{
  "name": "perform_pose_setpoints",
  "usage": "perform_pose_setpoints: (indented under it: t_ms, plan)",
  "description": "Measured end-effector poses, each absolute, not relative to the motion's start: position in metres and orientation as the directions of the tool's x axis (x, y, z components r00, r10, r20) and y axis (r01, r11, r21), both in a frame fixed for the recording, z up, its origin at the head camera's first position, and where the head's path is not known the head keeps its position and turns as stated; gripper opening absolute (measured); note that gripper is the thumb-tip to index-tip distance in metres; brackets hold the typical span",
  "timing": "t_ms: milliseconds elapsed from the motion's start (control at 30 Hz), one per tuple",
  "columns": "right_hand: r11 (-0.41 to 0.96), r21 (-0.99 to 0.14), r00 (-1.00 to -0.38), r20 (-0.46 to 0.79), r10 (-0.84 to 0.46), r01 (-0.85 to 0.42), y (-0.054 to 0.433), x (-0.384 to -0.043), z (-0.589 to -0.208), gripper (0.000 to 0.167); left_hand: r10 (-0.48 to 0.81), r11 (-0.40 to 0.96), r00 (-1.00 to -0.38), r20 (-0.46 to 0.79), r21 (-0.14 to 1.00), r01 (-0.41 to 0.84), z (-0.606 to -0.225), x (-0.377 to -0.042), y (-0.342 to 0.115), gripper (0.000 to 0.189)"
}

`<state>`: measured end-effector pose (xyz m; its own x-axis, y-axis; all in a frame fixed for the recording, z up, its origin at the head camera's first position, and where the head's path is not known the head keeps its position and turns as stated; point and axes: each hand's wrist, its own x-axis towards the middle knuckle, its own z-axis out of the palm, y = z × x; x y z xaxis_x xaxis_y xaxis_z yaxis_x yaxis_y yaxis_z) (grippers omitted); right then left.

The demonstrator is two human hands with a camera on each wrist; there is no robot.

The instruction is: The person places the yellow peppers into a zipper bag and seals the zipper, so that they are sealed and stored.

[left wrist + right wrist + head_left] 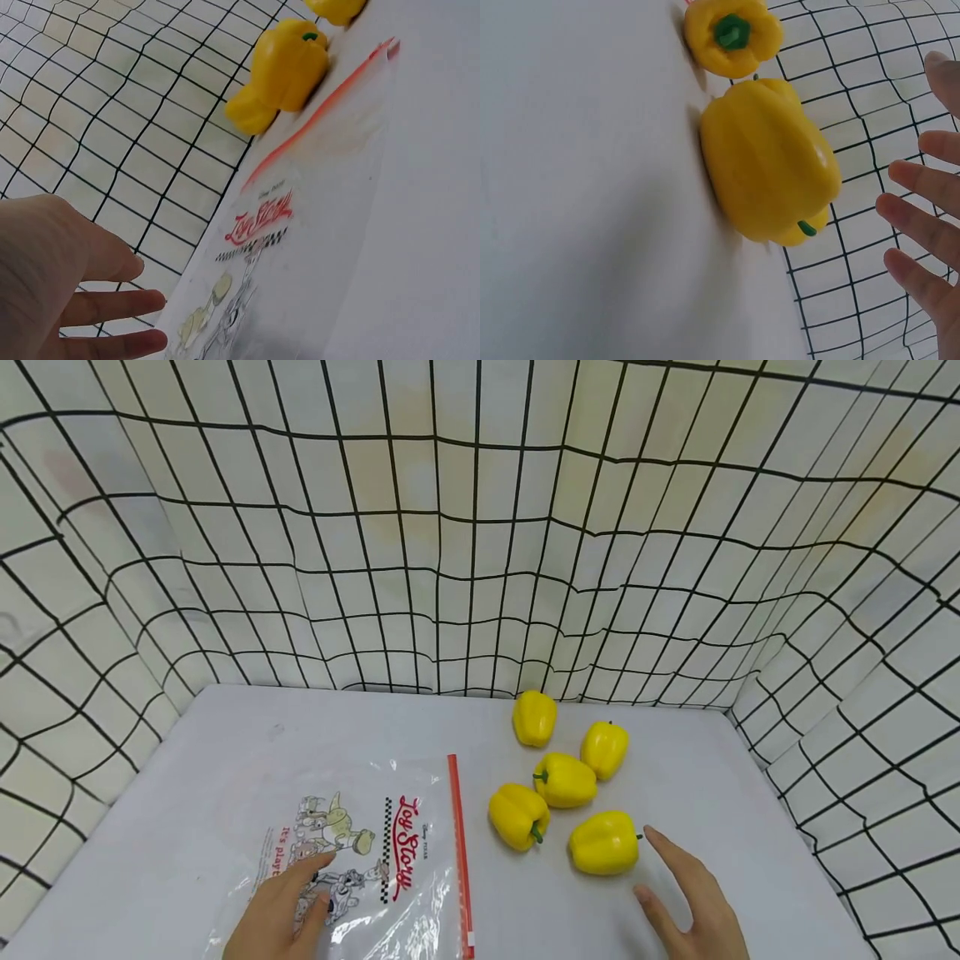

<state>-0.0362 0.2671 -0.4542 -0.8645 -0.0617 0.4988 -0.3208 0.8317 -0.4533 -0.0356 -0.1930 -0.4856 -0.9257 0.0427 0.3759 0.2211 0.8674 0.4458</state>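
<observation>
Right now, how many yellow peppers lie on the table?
5: the rear pepper nearest the net, the right-rear pepper, the middle pepper, the left pepper nearest the bag, and the front pepper. None seems hidden.

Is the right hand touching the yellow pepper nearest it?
Apart: the right wrist view shows black netting through a gap between the right hand and the nearest yellow pepper.

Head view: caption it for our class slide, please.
Left hand over a printed plastic bag; right hand near five yellow peppers.
</observation>
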Motion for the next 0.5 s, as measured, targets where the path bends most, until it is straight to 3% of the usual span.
perform_pose_setpoints:
  t_ms: [267, 500]
  plan:
    - [0.793, -0.452, -0.837, 0.532, -0.127, -0.408, 0.252, -0.044, -0.450, 0.080, 0.016, 0.861, -0.926, 0.376, 0.466, 0.204, -0.478, -0.035, -0.150, 0.043]
    - [0.792, -0.461, -0.859, 0.491, -0.148, -0.400, 0.239, -0.051, -0.449, 0.080, -0.016, 0.840, -0.932, 0.362, 0.510, 0.184, -0.476, -0.038, -0.120, 0.045]
